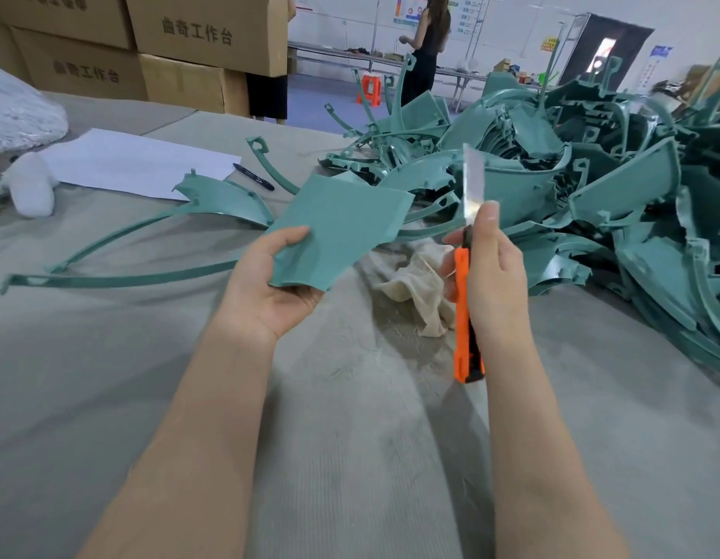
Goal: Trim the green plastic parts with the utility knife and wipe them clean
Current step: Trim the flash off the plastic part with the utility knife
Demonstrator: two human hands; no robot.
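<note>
Grey felt covers the workbench (pixel 350 457); over its middle the left hand (pixel 269 284) grips a green plastic panel (pixel 338 223), tilted likely for inspection — the right hand (pixel 491 272) clenches the utility knife (pixel 463 316), blade raised clear.

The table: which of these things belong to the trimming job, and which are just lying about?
In the job: green panel in the left hand; utility knife in the right hand; cloth; pile of green parts.
Lying about: white paper; black pen; cardboard boxes; orange stool.
</note>
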